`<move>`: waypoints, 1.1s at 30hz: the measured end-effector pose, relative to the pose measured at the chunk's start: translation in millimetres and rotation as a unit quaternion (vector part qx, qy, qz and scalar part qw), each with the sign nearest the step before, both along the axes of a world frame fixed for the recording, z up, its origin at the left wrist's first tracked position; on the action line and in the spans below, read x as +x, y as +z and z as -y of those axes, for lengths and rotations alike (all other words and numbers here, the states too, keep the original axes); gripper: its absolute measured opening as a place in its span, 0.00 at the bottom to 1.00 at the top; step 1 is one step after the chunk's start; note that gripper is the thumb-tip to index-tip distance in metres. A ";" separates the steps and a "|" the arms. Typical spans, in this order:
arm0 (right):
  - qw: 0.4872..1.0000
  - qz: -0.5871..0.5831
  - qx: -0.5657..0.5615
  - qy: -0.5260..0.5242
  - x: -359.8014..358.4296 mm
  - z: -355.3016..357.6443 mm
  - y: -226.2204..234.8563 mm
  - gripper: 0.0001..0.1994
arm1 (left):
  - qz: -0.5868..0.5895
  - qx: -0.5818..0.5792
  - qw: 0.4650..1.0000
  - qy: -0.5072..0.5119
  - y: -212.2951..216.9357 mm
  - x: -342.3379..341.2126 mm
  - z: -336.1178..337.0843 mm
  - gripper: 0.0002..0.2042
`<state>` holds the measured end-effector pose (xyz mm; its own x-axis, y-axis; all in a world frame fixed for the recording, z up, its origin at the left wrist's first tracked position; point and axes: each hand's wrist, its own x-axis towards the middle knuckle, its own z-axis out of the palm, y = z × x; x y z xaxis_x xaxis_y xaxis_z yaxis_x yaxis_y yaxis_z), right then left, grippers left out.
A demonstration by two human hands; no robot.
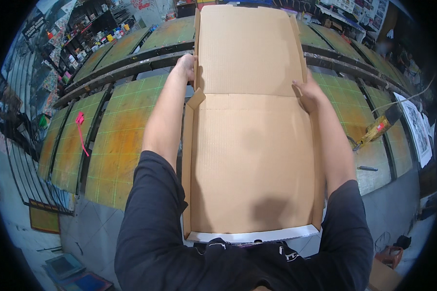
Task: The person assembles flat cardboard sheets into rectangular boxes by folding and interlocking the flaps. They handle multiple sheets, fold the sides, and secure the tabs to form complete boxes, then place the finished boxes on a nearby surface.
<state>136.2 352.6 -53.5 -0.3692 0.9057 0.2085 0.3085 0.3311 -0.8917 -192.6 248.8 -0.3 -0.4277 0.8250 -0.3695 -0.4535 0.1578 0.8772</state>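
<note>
A flat brown cardboard box (257, 160) lies open before me, its near edge close to my body and its lid raised at the far side. Nothing shows inside it except a dark shadow. At the lid's left edge my left hand (186, 67) is closed on the cardboard, fingers partly hidden behind it. My right hand (309, 89) grips the right side near the fold, thumb on the inner face and the other fingers out of sight behind. Low side walls stand up along the box's left and right.
Long worktables with yellow-green panels (126, 140) run across behind the box. A pink strap (81, 131) lies at left. On the right are a yellow heat-gun-like tool (378, 127) with a cord, a dark pen-like item (367, 168) and printed sheets (415, 128). Bottles crowd shelves (90, 43) at far left.
</note>
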 end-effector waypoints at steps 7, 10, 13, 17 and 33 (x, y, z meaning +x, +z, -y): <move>0.962 0.269 -0.028 -0.021 6.4 -98.9 -15.1 0.19 | 0.012 0.031 0.998 -0.045 -10.4 -46.7 -29.2 0.19; 0.980 0.136 -0.140 -0.042 -3.0 -70.9 26.0 0.21 | -0.148 0.075 0.979 -0.114 -28.5 -52.3 19.1 0.19; 0.989 0.075 -0.126 -0.035 2.8 -60.1 38.3 0.20 | -0.360 0.039 0.932 -0.002 -66.2 -21.7 59.1 0.21; 0.989 0.025 -0.145 0.010 7.9 -95.8 16.1 0.19 | -0.409 0.023 0.899 0.154 -86.2 -3.1 73.3 0.21; 0.997 -0.023 0.072 0.025 47.8 -44.9 -8.2 0.18 | -0.449 -0.041 0.874 -0.180 -120.1 14.2 66.1 0.04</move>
<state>184.0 397.5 -61.7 -0.4002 0.8460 0.3522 0.2489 0.4702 -0.8467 -178.4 182.6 -120.4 -0.2946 0.9521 -0.0819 0.5049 0.2279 0.8326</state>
